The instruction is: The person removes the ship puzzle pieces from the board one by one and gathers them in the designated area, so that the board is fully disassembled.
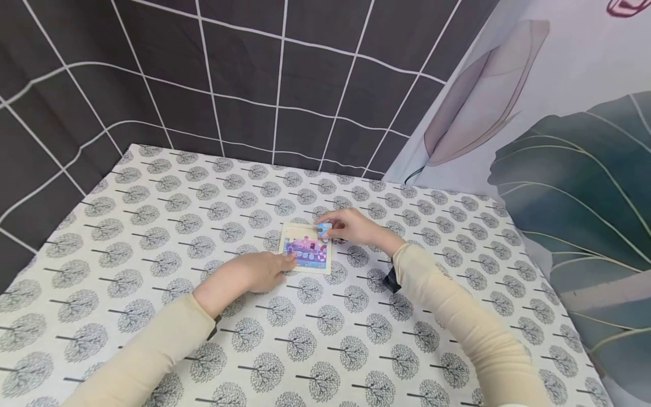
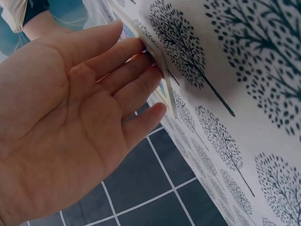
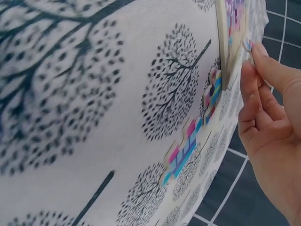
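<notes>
A small jigsaw puzzle board (image 1: 294, 230) with a pale wooden rim lies on the table, its lower part filled with purple, pink and blue picture pieces. My left hand (image 1: 259, 272) touches its left side with extended fingers; the left wrist view shows the fingertips over the board's edge and a bare palm. Over the board's upper right corner, my right hand (image 1: 354, 227) pinches a light blue puzzle piece (image 1: 323, 229) between thumb and fingers. Two loose groups of colour, a pink-and-blue puzzle piece (image 3: 182, 153) and a multicoloured puzzle piece (image 3: 214, 96), lie beside the board, mostly hidden by my right hand in the head view.
A white cloth printed with dark trees covers the table (image 1: 325, 339). Behind it hangs a dark curtain (image 1: 244, 73) with white grid lines. A leaf-patterned curtain (image 1: 585, 198) hangs at the right.
</notes>
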`<action>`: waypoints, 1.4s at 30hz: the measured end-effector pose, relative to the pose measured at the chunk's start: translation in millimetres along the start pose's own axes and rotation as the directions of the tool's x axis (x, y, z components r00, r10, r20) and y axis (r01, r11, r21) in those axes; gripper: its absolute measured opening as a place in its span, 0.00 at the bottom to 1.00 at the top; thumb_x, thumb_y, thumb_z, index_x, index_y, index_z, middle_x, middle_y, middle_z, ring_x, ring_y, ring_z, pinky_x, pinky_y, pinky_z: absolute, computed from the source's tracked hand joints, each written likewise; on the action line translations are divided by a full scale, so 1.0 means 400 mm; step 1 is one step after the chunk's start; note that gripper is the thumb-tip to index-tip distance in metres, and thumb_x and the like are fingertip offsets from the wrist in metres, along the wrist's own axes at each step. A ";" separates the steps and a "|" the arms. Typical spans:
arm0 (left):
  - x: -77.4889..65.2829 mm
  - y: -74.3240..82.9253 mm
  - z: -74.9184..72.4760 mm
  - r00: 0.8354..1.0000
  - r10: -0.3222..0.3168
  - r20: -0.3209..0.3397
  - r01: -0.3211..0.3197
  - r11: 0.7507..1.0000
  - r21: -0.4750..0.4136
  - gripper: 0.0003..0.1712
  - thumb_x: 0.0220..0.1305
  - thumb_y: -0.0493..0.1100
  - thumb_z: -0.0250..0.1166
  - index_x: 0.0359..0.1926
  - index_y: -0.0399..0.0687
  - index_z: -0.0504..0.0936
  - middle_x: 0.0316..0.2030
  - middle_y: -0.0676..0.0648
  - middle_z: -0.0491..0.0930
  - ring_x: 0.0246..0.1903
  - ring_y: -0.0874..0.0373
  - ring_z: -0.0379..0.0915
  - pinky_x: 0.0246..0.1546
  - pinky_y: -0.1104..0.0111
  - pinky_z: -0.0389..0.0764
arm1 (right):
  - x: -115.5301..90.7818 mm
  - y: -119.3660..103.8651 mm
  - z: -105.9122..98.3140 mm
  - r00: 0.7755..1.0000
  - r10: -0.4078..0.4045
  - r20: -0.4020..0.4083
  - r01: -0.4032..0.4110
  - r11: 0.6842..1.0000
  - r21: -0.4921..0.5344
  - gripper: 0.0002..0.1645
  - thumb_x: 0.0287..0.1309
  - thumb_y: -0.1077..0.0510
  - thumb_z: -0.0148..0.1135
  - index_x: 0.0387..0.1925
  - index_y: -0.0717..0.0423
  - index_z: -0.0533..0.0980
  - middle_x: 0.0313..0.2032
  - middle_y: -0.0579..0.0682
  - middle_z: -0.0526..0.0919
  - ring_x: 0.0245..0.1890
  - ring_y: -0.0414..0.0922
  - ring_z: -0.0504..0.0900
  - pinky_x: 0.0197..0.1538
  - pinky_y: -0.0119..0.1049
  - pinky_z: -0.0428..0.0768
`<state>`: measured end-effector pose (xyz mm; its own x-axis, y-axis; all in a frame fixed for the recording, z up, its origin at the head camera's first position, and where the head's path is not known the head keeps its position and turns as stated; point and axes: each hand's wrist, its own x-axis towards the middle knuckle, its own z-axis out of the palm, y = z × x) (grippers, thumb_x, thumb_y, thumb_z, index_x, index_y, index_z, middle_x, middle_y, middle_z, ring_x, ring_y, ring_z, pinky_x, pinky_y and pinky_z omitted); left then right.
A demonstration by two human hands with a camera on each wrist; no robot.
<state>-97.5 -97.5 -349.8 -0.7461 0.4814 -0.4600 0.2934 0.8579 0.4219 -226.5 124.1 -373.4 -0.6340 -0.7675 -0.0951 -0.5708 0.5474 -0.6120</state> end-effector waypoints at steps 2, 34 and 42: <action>0.003 0.003 -0.001 1.000 0.003 0.006 -0.003 1.000 -0.014 0.28 0.69 0.42 0.50 0.69 0.45 0.60 0.71 0.47 0.51 0.69 0.47 0.50 0.70 0.52 0.50 | -0.013 0.003 -0.005 1.000 0.014 -0.007 -0.014 1.000 -0.023 0.22 0.53 0.60 0.66 0.52 0.55 0.77 0.39 0.52 0.85 0.30 0.41 0.81 0.33 0.27 0.81; 0.000 -0.011 -0.017 0.999 0.039 0.024 -0.037 0.997 -0.075 0.27 0.69 0.41 0.49 0.69 0.47 0.60 0.71 0.46 0.50 0.69 0.41 0.48 0.69 0.47 0.47 | -0.186 0.084 -0.045 0.985 0.065 -0.161 -0.066 0.998 0.001 0.20 0.56 0.64 0.62 0.52 0.58 0.77 0.32 0.53 0.82 0.34 0.47 0.85 0.33 0.30 0.83; 0.008 -0.011 -0.011 0.999 0.041 0.028 -0.038 0.996 -0.084 0.27 0.70 0.42 0.49 0.69 0.48 0.60 0.71 0.46 0.50 0.69 0.42 0.48 0.68 0.46 0.48 | -0.217 0.104 -0.056 0.981 0.100 -0.163 -0.101 0.995 0.003 0.20 0.55 0.66 0.62 0.52 0.59 0.76 0.34 0.55 0.81 0.34 0.47 0.84 0.34 0.31 0.84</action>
<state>-103.9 -100.5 -349.6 -0.7164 0.5208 -0.4642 0.2703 0.8206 0.5036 -206.9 221.1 -372.9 -0.7646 -0.6440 -0.0267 -0.5024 0.6214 -0.6012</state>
